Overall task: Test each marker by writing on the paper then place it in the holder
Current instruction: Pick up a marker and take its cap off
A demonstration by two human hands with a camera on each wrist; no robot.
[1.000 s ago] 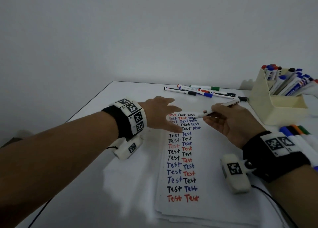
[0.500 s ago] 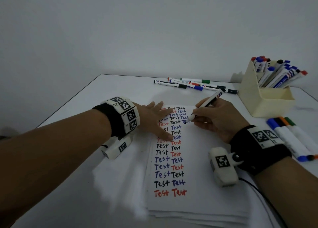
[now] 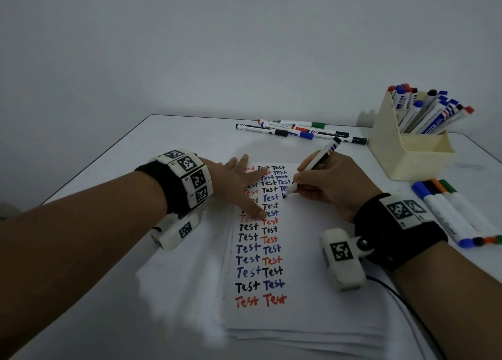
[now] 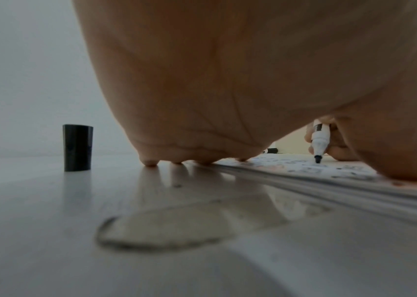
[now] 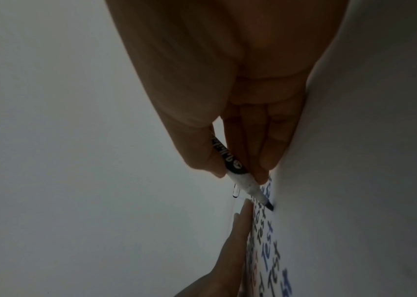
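Observation:
My right hand [image 3: 323,185] pinches an uncapped black marker [image 3: 312,166] in a writing grip, its tip touching the paper [image 3: 312,251] to the right of the rows of "Test" words. In the right wrist view the marker [image 5: 240,176] tip sits on the sheet beside blue writing. My left hand [image 3: 239,185] lies flat with fingers spread on the paper's upper left. A black cap [image 4: 77,147] stands upright on the table left of that hand. The cream holder [image 3: 407,147] at the back right is full of markers.
Several capped thin markers [image 3: 296,130] lie at the back of the white table [image 3: 135,291]. Several thick markers [image 3: 451,213] lie at the right edge. The paper is the top of a thin stack. A cable [image 3: 407,313] trails from my right wrist.
My right hand came down from above the sheet and set the marker tip on the paper; a small black mark now shows there. The left hand stays flat on the paper.

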